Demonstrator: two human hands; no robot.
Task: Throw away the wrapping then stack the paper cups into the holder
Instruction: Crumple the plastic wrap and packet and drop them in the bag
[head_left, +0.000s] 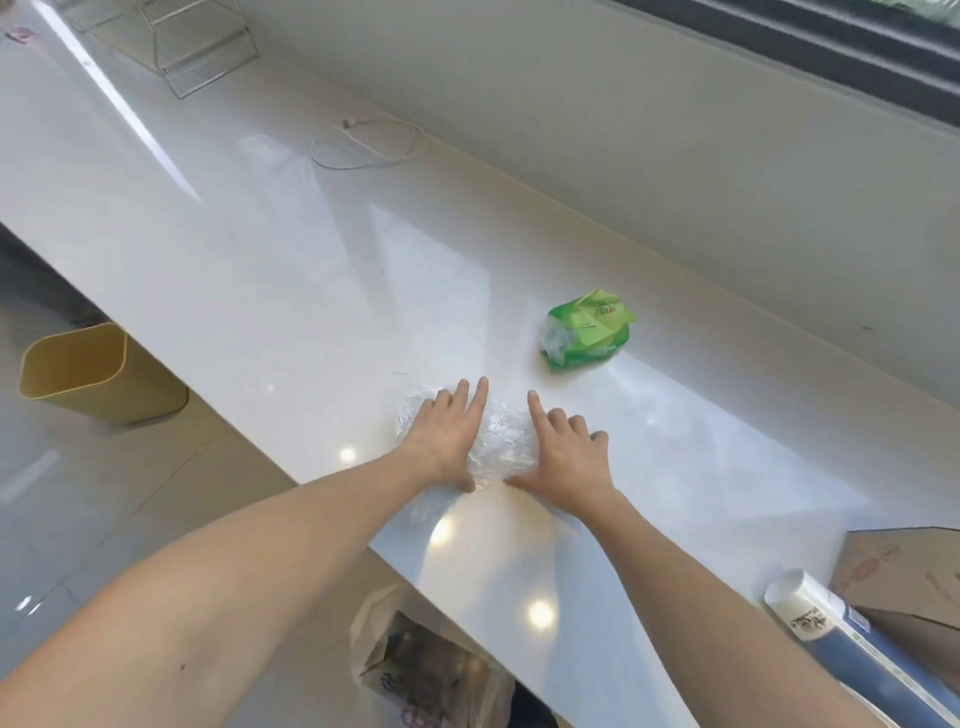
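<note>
head view: left hand lies flat, fingers spread, on crumpled clear wrapping — right hand beside it, touching its edge, fingers loosely apart, on the white worktop.

We saw a bright, evenly lit scene, daylight coming from the window at upper right. The glossy countertop carried round glare spots near its front edge and a long streak at far left. Wide-angle bending curved the edges, and detail stayed soft throughout.
</note>
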